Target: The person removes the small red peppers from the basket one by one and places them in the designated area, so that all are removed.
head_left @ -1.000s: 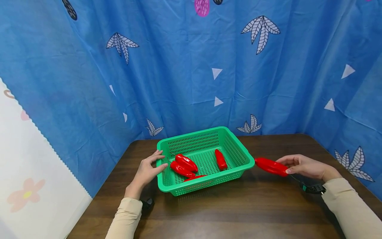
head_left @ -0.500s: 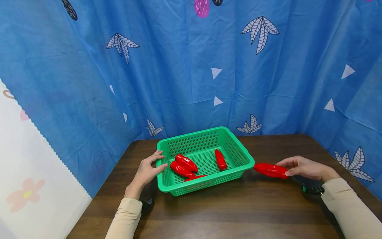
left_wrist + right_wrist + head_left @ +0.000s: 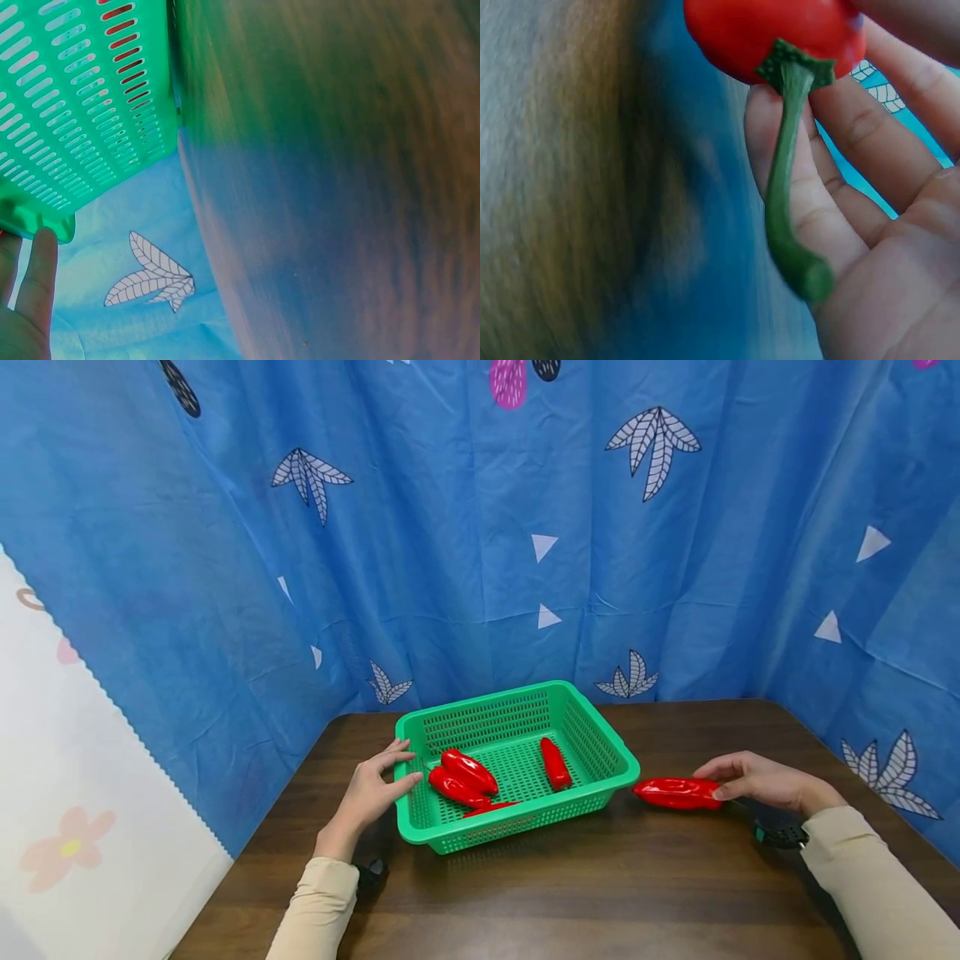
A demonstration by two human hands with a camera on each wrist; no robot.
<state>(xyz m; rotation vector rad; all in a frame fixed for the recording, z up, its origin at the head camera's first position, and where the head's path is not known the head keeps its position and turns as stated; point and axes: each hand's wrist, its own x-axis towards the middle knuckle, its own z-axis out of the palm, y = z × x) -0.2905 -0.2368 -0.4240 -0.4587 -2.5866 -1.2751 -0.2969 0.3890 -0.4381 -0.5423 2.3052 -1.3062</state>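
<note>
My right hand [image 3: 765, 783] pinches a glossy red pepper [image 3: 675, 792] near its stem end, low over the table to the right of the basket. The right wrist view shows its curved green stem [image 3: 781, 180] pointing back toward the palm. My left hand [image 3: 375, 785] rests on the left rim of the green plastic basket [image 3: 517, 820], fingers and thumb fairly straight over the edge. In the left wrist view, two fingertips [image 3: 45, 244] touch that rim. Inside lie two red peppers [image 3: 467, 772] side by side at the left, another partly hidden by the front wall, and one pepper [image 3: 555, 764] at the right.
A dark wooden table [image 3: 570, 893] carries the basket. Behind it hangs a blue patterned curtain [image 3: 465, 543], and a white flowered cloth [image 3: 97, 793] hangs at the left. Black wrist devices, such as the one by the right sleeve [image 3: 780, 835], sit under both wrists.
The right hand has lowered the pepper slightly and shifted it a little to the left; the pepper lies more level now. The left hand and the basket stay in place.
</note>
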